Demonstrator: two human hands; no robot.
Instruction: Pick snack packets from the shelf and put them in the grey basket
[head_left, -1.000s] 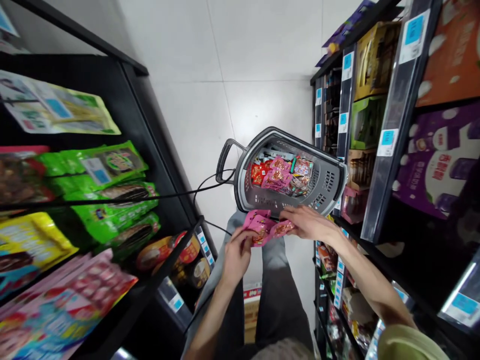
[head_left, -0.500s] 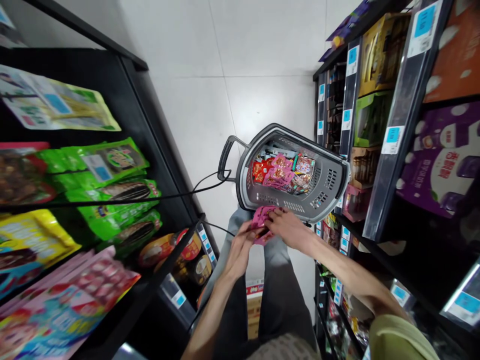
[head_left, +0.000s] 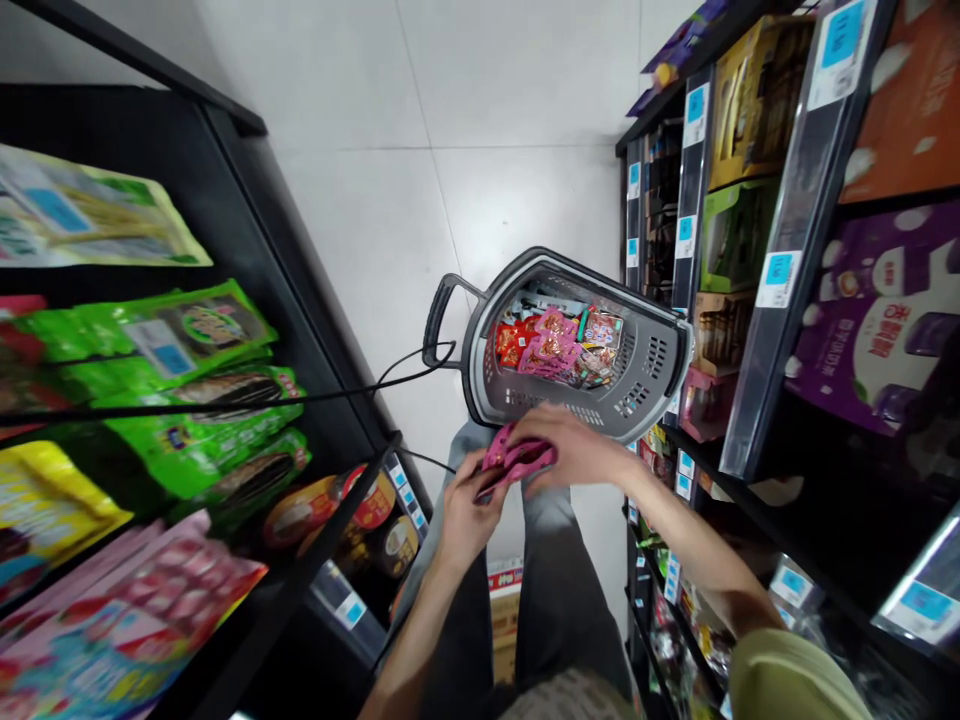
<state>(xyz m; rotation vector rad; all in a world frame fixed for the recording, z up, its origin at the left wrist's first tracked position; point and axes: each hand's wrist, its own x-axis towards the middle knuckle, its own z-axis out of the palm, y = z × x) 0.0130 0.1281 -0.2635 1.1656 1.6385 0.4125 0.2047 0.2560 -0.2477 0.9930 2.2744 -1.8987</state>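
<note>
Pink snack packets [head_left: 517, 459] are held between my two hands, just below the near rim of a grey shopping basket [head_left: 652, 385]. My left hand [head_left: 469, 508] is closed on their lower left end. From the right, my right hand [head_left: 566, 450] grips the other end, its fingers partly blurred. Inside the basket lie more pink packets [head_left: 551, 343], red packets [head_left: 512, 343] and several other small colourful packs [head_left: 602, 330]. The basket's handle [head_left: 439, 320] sticks out to the left.
Shelves stand on both sides. On the left hang green bags [head_left: 202, 420] and a pink candy bag [head_left: 142, 610]; at right are purple boxes [head_left: 885, 310] and price tags [head_left: 778, 278]. A black cable [head_left: 225, 406] crosses the left side. Pale floor tiles [head_left: 337, 200] lie beyond.
The pink packets have tilted and now show their edges, spread apart between my hands. My right hand has shifted to their right end. The view has moved slightly.
</note>
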